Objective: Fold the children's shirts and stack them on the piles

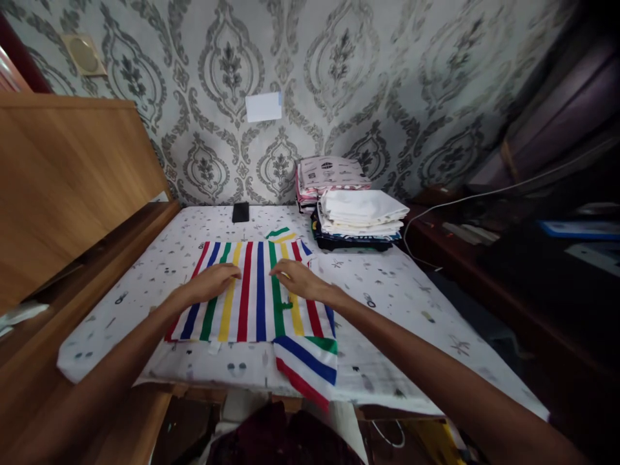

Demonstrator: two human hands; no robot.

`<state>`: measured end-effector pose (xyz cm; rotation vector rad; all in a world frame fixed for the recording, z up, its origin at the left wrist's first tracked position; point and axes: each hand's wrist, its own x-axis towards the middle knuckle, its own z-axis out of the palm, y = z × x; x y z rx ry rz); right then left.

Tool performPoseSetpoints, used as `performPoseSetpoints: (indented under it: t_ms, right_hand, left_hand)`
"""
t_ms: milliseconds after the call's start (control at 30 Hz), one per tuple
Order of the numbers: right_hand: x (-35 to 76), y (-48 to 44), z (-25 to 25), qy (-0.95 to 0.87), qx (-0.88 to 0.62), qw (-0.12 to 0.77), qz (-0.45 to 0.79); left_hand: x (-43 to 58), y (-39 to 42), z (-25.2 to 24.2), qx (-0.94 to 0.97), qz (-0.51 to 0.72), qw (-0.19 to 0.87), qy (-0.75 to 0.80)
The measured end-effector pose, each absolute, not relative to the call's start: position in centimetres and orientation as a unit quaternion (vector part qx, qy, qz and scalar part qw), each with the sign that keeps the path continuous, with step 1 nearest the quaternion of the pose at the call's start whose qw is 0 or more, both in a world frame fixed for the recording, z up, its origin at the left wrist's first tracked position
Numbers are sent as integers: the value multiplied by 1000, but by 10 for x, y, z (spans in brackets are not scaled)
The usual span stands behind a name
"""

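Observation:
A striped T-shirt (247, 316) in white, red, blue, green and yellow lies spread out on its side, its neck end to the right. One sleeve (310, 365) sticks out towards me and reaches the table's near edge. The far sleeve (281, 234) shows beyond the body of the shirt. My left hand (216, 281) rests on or just over the left half of the cloth, fingers stretched out and holding nothing. Over the right half, near a small green emblem, is my right hand (298, 278), its fingers loosely bent and apart. Whether either palm presses the fabric cannot be seen.
A white patterned cloth covers the table (382, 336). Behind on the right stand a stack of folded white and dark clothes (361, 216) and another folded pile (332, 173). A black flat object (241, 212) lies near the wall. A cable (465, 197) hangs at right.

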<state>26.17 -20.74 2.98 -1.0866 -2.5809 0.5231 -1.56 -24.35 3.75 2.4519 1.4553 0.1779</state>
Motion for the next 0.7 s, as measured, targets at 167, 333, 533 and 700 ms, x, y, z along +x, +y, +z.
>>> performPoseSetpoints:
  t_ms: [167,333,533,700]
  right_hand:
    - [229,-112,-4,-868,-461,137,125]
    - [262,-56,-25,-818,-551,130,99]
    - [259,-24,-25,-764,-624,133,91]
    - [250,-4,-17,-723,-669,142,92]
  left_hand:
    - [-1,-178,1,851,102,89,507]
    - [-66,-133,-23,746,104,34,657]
    - [-92,-109,-22,714,117,8,690]
    - [-85,-101,-11,708,91,-2,700]
